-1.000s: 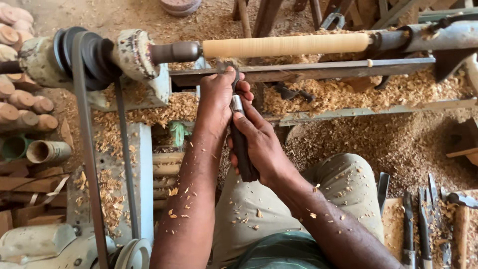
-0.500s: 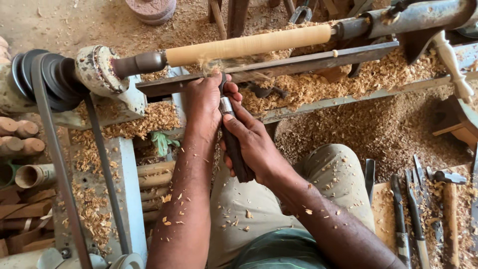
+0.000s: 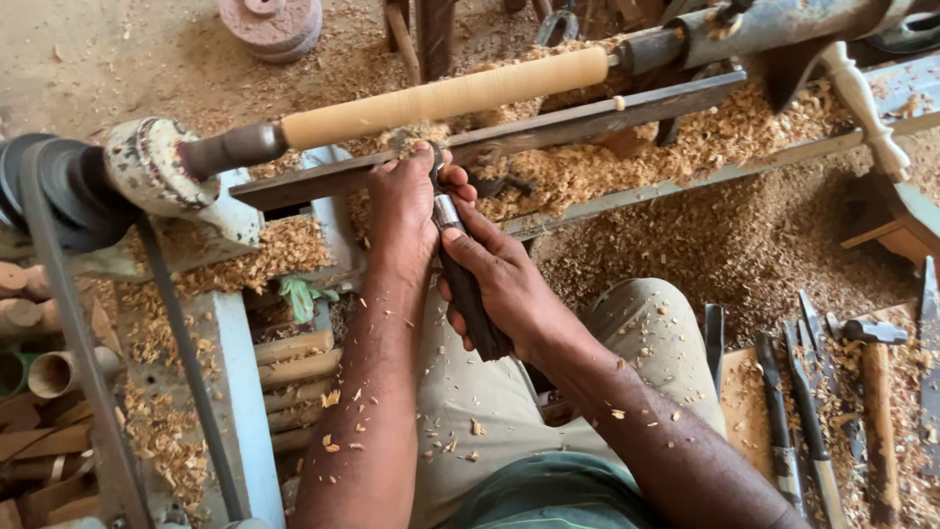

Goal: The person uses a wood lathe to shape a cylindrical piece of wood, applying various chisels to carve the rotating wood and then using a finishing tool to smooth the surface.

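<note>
Wood lathe setup, seen from above. Left hand [image 3: 409, 206] curled down over the front end of a turning chisel [image 3: 468, 284], fingers closed tight around the metal part and pressing it onto the flat tool rest bar [image 3: 548, 127]. Right hand [image 3: 504, 284] just behind it, wrapped fully shut around the dark handle, thumb laid along the top. Both hands closed, no gap showing. Chisel angled up and away from the lap, tip hidden under the left fingers right at the pale wooden spindle [image 3: 446, 96], with a little puff of fuzzy shavings where they meet. Can't tell the exact shape of the cutting edge.

Spindle mounted across the lathe, tilted slightly up to the right, dark chuck [image 3: 230, 149] on its left end, grey tailstock shaft [image 3: 774, 22] on the right. Drive belt [image 3: 59, 294] running down from the pulley at far left. Heaps of wood shavings [image 3: 685, 137] all over the lathe bed and floor, bits stuck on both forearms and the khaki trousers [image 3: 509, 392]. Row of spare chisels [image 3: 793, 392] plus a hammer [image 3: 876, 392] lying on a board at lower right. Turned wooden pieces [image 3: 294, 367] stacked under the lathe at left.
</note>
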